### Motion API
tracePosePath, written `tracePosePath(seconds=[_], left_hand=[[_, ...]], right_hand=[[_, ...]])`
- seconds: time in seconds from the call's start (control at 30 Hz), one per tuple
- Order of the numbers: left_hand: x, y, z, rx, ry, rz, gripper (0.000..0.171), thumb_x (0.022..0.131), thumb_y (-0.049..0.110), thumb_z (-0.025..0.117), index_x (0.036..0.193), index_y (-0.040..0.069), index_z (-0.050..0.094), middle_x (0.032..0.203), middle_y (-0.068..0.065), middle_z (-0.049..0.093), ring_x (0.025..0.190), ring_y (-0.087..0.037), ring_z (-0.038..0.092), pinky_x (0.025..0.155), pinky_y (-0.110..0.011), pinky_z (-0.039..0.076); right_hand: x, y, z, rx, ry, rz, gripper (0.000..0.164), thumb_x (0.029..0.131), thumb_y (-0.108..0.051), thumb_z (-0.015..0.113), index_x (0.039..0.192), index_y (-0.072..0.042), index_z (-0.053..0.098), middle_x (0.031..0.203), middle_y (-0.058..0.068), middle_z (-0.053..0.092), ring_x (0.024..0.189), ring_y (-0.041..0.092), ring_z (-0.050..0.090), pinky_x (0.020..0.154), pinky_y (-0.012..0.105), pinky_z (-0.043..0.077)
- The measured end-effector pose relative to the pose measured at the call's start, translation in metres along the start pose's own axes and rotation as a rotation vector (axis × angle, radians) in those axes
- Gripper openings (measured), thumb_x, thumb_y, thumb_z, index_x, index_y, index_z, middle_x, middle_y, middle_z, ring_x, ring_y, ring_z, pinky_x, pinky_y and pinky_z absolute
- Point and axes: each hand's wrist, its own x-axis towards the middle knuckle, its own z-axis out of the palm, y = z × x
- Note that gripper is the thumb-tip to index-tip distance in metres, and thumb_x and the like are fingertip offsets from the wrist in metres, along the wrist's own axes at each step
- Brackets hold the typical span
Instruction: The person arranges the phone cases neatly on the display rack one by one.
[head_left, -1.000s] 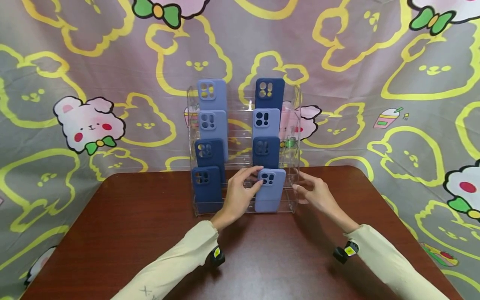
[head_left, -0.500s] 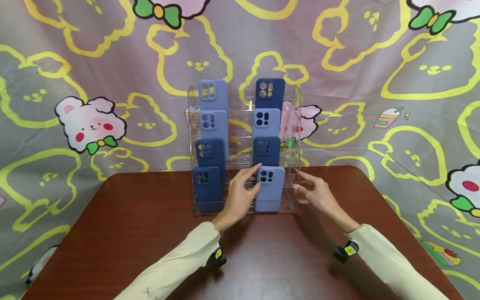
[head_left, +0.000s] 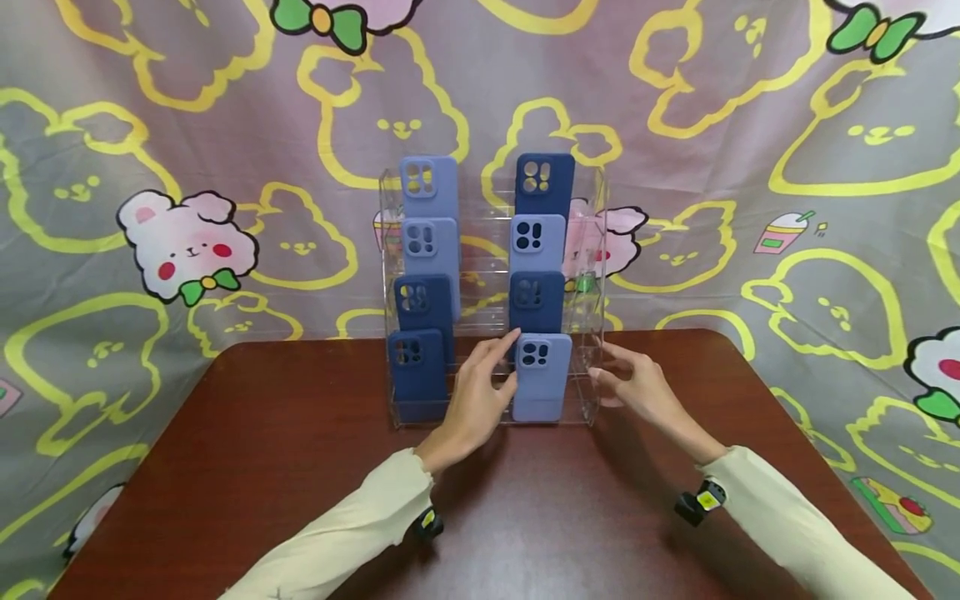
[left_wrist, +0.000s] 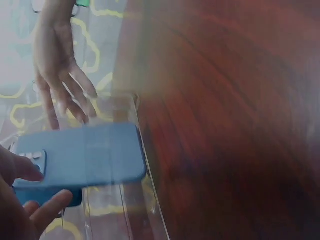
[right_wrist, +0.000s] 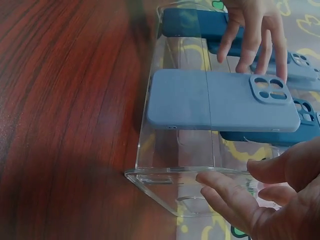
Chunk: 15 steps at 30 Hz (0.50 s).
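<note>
A clear tiered acrylic rack [head_left: 480,375] holds phone cases in two columns. At the bottom of the right column, a light blue phone case [head_left: 542,379] leans upright in the front tier. My left hand [head_left: 474,404] is beside its left edge, index fingertip by the top corner and thumb apart from the index finger; contact is hard to tell. In the left wrist view, a finger [left_wrist: 22,167] overlaps the case's camera cutout. At the rack's right side is my right hand [head_left: 641,396], its fingers [right_wrist: 227,192] extended along the clear side wall and holding no case.
Dark blue cases [head_left: 418,375] and light blue cases [head_left: 430,242] fill the other tiers of both columns. The rack stands on a brown wooden table [head_left: 555,517], before a patterned cloth [head_left: 300,208]. A black wrist camera [head_left: 427,523] sits at each sleeve.
The light blue case has straightened from a slight tilt. My left thumb has slid off its face and down to the left. The right hand has stayed by the rack's side.
</note>
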Motion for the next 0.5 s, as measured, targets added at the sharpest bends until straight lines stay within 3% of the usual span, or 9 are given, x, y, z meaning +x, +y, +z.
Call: tracePosePath(seconds=[0.17,0.33,0.5], left_hand=[[-0.003,0.005,-0.002,-0.026,-0.014,-0.055,0.061,0.096,0.000,0.069,0.154,0.012,0.054,0.138,-0.016,0.062,0.115,-0.033,0.066,0.080,-0.027,0.065],[-0.006,0.001,-0.006,-0.025,-0.012,-0.084,0.056,0.097,0.001,0.069,0.151,0.009,0.056,0.138,-0.019,0.061,0.120,-0.034,0.065,0.084,-0.033,0.067],[-0.009,-0.005,-0.013,-0.086,-0.007,-0.094,0.053,0.097,-0.004,0.067,0.148,0.006,0.058,0.138,-0.019,0.060,0.119,-0.035,0.064,0.088,-0.031,0.066]], right_hand=[[-0.001,0.000,0.000,-0.001,0.005,-0.009,0.061,0.104,-0.007,0.066,0.159,0.000,0.041,0.130,0.038,0.064,0.099,0.040,0.076,0.069,0.039,0.069],[-0.001,0.000,0.001,0.018,0.012,-0.016,0.061,0.103,-0.006,0.067,0.159,-0.001,0.043,0.127,0.037,0.066,0.101,0.040,0.076,0.069,0.040,0.069],[-0.001,0.000,-0.001,0.016,0.012,-0.016,0.061,0.103,-0.006,0.066,0.159,-0.001,0.042,0.125,0.037,0.067,0.099,0.041,0.076,0.070,0.042,0.069]])
